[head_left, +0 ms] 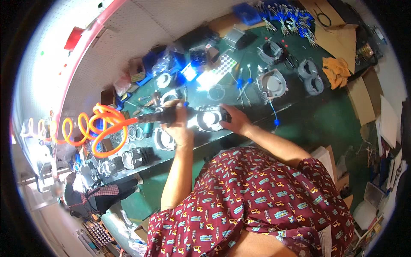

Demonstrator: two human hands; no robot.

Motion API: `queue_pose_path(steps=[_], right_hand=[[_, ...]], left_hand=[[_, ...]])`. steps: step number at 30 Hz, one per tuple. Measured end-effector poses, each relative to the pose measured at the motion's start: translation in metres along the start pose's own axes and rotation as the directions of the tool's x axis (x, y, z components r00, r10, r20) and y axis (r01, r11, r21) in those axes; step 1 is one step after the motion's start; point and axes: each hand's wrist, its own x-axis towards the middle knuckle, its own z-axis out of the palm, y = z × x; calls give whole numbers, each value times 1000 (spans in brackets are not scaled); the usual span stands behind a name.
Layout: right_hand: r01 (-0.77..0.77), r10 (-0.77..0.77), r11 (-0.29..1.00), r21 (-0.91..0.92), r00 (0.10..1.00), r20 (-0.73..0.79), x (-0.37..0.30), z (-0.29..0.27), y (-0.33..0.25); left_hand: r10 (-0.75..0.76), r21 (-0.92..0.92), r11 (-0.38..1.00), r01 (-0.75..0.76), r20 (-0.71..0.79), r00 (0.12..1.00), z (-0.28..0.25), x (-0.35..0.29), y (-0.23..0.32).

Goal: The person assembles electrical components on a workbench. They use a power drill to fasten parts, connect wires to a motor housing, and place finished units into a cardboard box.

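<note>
My left hand (pixel 180 124) is wrapped round a black air screwdriver (pixel 165 115), held level with its tip pointing right. An orange coiled air hose (pixel 112 130) runs off the tool's back end to the left. The tip end reaches a round silvery metal housing (pixel 209 120) near the bench's front edge, though glare hides the exact contact. On the housing's right side, the fingers and thumb of my right hand (pixel 234 121) grip its rim. Close by, beneath my left hand, lies another round metal ring housing (pixel 165 139).
More metal housings (pixel 272 84) stand along the green bench (pixel 252 38). An orange cloth (pixel 336 73), a dotted white sheet (pixel 223 66) and wired parts with blue connectors (pixel 284 19) lie farther back. Another person (pixel 96 198) is at the far left, near finned housings (pixel 137 157).
</note>
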Motion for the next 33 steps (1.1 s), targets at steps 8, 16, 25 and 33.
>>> queue_pose_path(steps=[8,16,25,33], right_hand=[[24,-24,1000,-8,999,-24,0,1,11],[14,-14,1000,-12,999,-31,0,0,7],[54,-55,998,28,998,10,3,0,15],[55,-56,998,23,998,38,6,1,15]], left_hand=[[92,2,996,-92,21,996,4,3,10],[89,59,994,-91,26,996,7,0,7],[10,76,996,-43,385,923,25,17,10],[-101,64,994,83,370,923,39,16,6]])
